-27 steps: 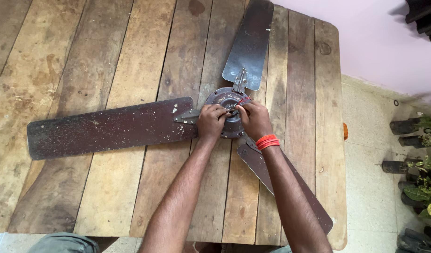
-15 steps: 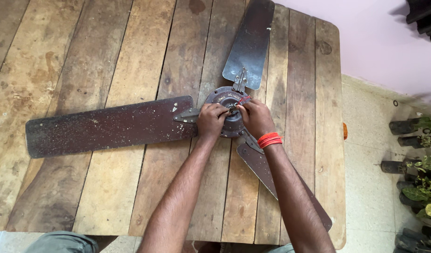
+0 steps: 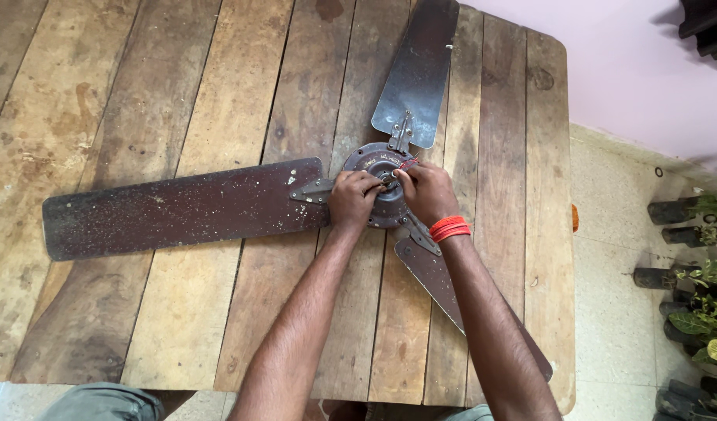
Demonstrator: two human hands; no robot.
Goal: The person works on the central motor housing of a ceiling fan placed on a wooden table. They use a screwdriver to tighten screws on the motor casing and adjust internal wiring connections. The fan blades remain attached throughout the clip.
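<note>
Old ceiling fan (image 3: 378,168) with 3 blades flat on a wooden table (image 3: 179,93), left hand (image 3: 352,199) and right hand (image 3: 425,193) fingers curled, pinching its middle hub, potted plants (image 3: 705,312) on the floor nearby.

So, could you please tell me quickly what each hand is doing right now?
Left hand: fingers curled on the fan hub.
Right hand: pinching something small at the hub's centre.

Soft even daylight, sharp, slight edge blur.
</note>
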